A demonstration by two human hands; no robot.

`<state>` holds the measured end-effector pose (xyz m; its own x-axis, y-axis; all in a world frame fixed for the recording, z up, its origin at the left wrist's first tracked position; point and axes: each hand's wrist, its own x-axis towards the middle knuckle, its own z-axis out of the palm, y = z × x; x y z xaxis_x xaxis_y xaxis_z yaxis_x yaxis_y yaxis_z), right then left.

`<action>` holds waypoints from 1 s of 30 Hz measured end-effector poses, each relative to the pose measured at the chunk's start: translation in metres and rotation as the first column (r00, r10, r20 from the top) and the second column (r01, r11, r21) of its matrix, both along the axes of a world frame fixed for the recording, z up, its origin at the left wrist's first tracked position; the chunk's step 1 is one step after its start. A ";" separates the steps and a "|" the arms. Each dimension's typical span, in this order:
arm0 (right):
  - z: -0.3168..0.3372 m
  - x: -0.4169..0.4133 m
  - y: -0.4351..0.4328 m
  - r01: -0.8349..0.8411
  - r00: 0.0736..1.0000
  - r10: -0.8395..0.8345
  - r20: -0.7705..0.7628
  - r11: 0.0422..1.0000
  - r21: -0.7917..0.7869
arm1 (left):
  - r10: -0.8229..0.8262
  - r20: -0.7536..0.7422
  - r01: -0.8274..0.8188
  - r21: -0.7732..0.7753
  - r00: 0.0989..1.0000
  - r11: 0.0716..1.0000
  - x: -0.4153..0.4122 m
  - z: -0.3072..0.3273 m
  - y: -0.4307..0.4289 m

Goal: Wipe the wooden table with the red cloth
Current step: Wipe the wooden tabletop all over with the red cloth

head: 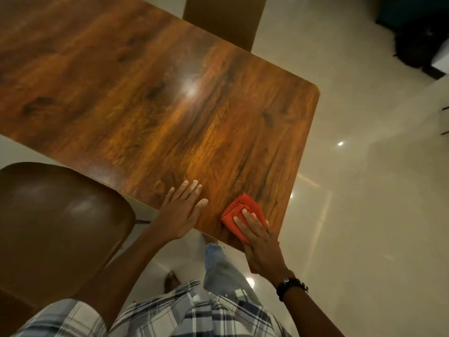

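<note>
The wooden table [155, 93] fills the upper left of the head view, glossy with dark grain. A folded red cloth [239, 207] lies near the table's near right corner. My right hand [260, 242] presses flat on the cloth, fingers spread over it, the palm reaching past the table's near edge. My left hand [181, 210] rests flat on the tabletop just left of the cloth, fingers apart, holding nothing.
A brown chair seat [56, 222] stands at the lower left beside the table. Another chair back [223, 18] shows at the far edge. Pale glossy floor tiles [364, 203] stretch to the right. Dark furniture [418, 32] sits at the top right.
</note>
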<state>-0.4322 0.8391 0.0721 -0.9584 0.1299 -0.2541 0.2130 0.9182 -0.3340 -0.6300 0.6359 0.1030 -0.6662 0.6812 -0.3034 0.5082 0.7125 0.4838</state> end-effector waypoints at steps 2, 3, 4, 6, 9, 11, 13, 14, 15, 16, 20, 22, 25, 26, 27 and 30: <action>-0.002 -0.015 0.027 0.083 0.996 -0.083 0.014 0.996 -0.011 | -0.015 0.023 0.015 0.002 1.000 1.000 -0.010 0.002 0.020; -0.003 -0.027 0.041 0.125 0.992 -0.125 0.020 0.992 -0.017 | -0.020 0.033 0.020 0.000 0.999 1.000 -0.016 0.003 0.029; -0.004 -0.040 0.055 0.159 0.987 -0.158 0.021 0.987 -0.018 | -0.021 0.039 0.021 0.001 0.999 1.000 -0.023 0.004 0.037; -0.006 -0.071 0.088 0.229 0.973 -0.228 0.012 0.973 -0.011 | -0.007 0.060 0.007 0.003 0.998 1.000 -0.042 0.004 0.056; -0.010 -0.122 0.139 0.299 0.954 -0.299 -0.013 0.954 0.009 | 0.027 0.076 -0.027 -0.010 0.997 1.000 -0.078 0.000 0.087; -0.014 -0.160 0.177 0.333 0.943 -0.332 -0.015 0.943 0.012 | 0.048 0.078 -0.047 -0.003 0.996 0.999 -0.104 -0.004 0.111; -0.016 -0.202 0.219 0.369 0.929 -0.369 -0.025 0.929 0.025 | 0.068 0.060 -0.069 0.016 0.996 0.998 -0.131 -0.009 0.137; -0.016 -0.224 0.238 0.386 0.922 -0.385 -0.038 0.922 0.028 | 0.077 0.046 -0.078 0.024 0.996 0.997 -0.143 -0.011 0.148; -0.016 -0.247 0.259 0.403 0.915 -0.402 -0.042 0.914 0.032 | 0.093 0.028 -0.094 0.036 0.995 0.995 -0.157 -0.015 0.159; -0.017 -0.270 0.279 0.422 0.906 -0.420 -0.044 0.906 0.040 | 0.108 0.007 -0.109 0.048 0.994 0.993 -0.170 -0.020 0.168; -0.016 -0.364 0.332 0.469 0.883 -0.468 -0.037 0.882 0.042 | 0.040 -0.147 -0.036 0.031 0.988 0.999 -0.203 -0.034 0.184; -0.013 -0.415 0.330 0.464 0.886 -0.463 -0.033 0.884 0.050 | 0.016 -0.164 -0.018 -0.012 0.986 1.000 -0.208 -0.034 0.184; -0.010 -0.478 0.299 0.384 0.923 -0.382 -0.051 0.922 0.045 | -0.031 -0.127 0.021 -0.082 0.991 0.996 -0.210 -0.028 0.188; -0.010 -0.493 0.284 0.336 0.941 -0.333 -0.064 0.941 0.045 | -0.046 -0.111 0.033 -0.116 0.993 0.993 -0.212 -0.027 0.191; -0.011 -0.506 0.266 0.284 0.957 -0.280 -0.075 0.958 0.043 | -0.054 -0.096 0.040 -0.146 0.994 0.989 -0.215 -0.025 0.193; -0.013 -0.515 0.210 0.096 0.989 -0.089 -0.120 0.994 0.053 | -0.073 -0.078 0.054 -0.227 0.994 0.973 -0.220 -0.015 0.200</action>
